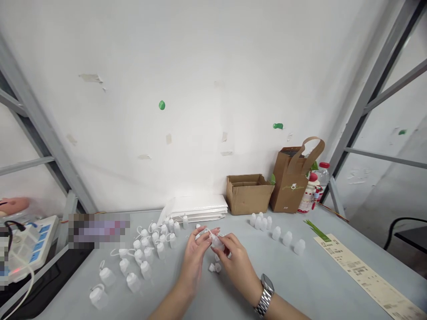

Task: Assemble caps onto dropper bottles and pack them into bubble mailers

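A small translucent white plastic bottle (218, 242) is held between my two hands above the table, with a thin white loop at its top. The fingers of my left hand (196, 251) are closed at the loop end. My right hand (235, 254) pinches the bottle's body from the other side. Just below lie a few loose white caps (215, 267). To the left stand several capped bottles with loops (133, 282). On the right are several bottles without loops (287, 238). The fingertips partly hide the held bottle.
A stack of white sheets or packets (196, 206) lies by the wall. Beside it stand a cardboard box (250, 198) and a brown paper bag (288, 186). A printed paper strip (363, 271) lies at right. A power strip (36, 249) is at far left.
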`<state>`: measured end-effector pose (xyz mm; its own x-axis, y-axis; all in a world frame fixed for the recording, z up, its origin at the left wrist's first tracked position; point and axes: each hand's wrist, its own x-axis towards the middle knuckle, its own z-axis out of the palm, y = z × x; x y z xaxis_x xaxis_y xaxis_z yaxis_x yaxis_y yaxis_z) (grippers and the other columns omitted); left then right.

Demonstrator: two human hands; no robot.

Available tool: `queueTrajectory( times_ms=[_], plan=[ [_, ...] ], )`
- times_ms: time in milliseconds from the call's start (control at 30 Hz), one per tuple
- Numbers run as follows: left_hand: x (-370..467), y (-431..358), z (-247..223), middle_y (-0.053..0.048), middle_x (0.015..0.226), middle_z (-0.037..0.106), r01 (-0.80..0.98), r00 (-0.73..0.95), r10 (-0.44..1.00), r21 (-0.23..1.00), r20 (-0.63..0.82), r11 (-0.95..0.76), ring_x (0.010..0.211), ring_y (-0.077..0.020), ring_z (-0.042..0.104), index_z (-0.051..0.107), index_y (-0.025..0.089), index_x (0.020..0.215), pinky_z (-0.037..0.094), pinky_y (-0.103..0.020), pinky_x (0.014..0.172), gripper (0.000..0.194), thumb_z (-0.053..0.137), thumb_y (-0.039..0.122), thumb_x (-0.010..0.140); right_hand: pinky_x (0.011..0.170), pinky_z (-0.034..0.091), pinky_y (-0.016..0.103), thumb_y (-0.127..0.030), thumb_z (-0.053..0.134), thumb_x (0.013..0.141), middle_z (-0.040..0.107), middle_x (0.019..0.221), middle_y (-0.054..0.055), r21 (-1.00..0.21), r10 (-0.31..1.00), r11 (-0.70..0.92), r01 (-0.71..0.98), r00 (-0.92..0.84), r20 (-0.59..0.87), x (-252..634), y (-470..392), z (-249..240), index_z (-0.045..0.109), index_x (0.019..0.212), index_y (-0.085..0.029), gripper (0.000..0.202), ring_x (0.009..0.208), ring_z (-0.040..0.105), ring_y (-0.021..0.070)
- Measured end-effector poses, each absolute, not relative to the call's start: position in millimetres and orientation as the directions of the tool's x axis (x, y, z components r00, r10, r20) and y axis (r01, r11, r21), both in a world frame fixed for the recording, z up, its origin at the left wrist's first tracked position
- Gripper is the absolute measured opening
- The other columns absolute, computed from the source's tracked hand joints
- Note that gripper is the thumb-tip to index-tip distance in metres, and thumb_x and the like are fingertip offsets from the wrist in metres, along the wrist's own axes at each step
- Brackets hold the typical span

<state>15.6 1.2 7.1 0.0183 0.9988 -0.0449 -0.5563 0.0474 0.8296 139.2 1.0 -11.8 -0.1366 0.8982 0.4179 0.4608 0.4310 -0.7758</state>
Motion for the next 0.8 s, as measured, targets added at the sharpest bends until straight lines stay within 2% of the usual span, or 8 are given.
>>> queueTrajectory(
  times_ms=[133, 267, 367, 500, 800],
  plan=[
    [14.8, 3.0, 2.9, -0.008, 0.102, 0.068, -0.581, 0.067, 0.996, 0.809, -0.067, 0.093, 0.107, -0.0238, 0.055, 0.052, 0.02, 0.094, 0.038, -0.037, 0.094, 0.033, 0.069, 0.027, 0.067, 0.065, 0.046, 0.028, -0.023, 0.049, 0.084, 0.055, 0.08, 0.003, -0.732, 0.881, 0.46, 0.503, -0.152, 0.449, 138.2, -0.4, -13.5, 0.06, 0.09, -0.021, 0.012, 0.066, 0.052, 0.0149],
    [15.1, 0.9, -0.4, -0.011, 0.11, 0.065, -0.566, 0.136, 0.988, 0.813, -0.069, 0.134, 0.107, -0.0263, 0.055, 0.055, 0.018, 0.094, 0.04, -0.039, 0.09, 0.026, 0.063, 0.03, 0.073, 0.064, 0.045, 0.029, -0.023, 0.046, 0.086, 0.058, 0.079, 0.004, -0.674, 0.871, 0.471, 0.569, -0.177, 0.459, 137.4, -2.2, -13.5, 0.058, 0.095, -0.021, 0.015, 0.068, 0.052, 0.0161],
    [15.2, -0.3, -1.2, -0.011, 0.112, 0.064, -0.567, 0.12, 0.99, 0.813, -0.08, 0.135, 0.106, -0.0256, 0.055, 0.055, 0.019, 0.098, 0.04, -0.039, 0.09, 0.026, 0.06, 0.03, 0.075, 0.064, 0.044, 0.028, -0.025, 0.046, 0.087, 0.059, 0.078, 0.004, -0.639, 0.869, 0.469, 0.61, -0.19, 0.457, 136.7, -2.4, -14.3, 0.058, 0.096, -0.019, 0.017, 0.068, 0.053, 0.0166],
    [13.7, 1.5, -2.0, -0.01, 0.11, 0.065, -0.573, 0.098, 0.992, 0.81, -0.079, 0.121, 0.11, -0.0251, 0.053, 0.055, 0.019, 0.1, 0.036, -0.038, 0.093, 0.028, 0.059, 0.026, 0.074, 0.063, 0.043, 0.028, -0.026, 0.046, 0.086, 0.059, 0.074, 0.005, -0.619, 0.876, 0.452, 0.643, -0.189, 0.444, 135.9, -2.1, -15.1, 0.059, 0.088, -0.018, 0.016, 0.066, 0.052, 0.0164],
    [13.3, 4.3, -0.7, -0.01, 0.101, 0.068, -0.548, 0.089, 0.989, 0.823, -0.12, 0.15, 0.107, -0.0269, 0.055, 0.06, 0.017, 0.086, 0.037, -0.037, 0.092, 0.022, 0.062, 0.025, 0.066, 0.064, 0.043, 0.03, -0.025, 0.043, 0.087, 0.061, 0.078, 0.006, -0.598, 0.866, 0.473, 0.647, -0.217, 0.45, 135.4, -3.1, -17.0, 0.059, 0.089, -0.018, 0.017, 0.069, 0.053, 0.0179]
  ],
)
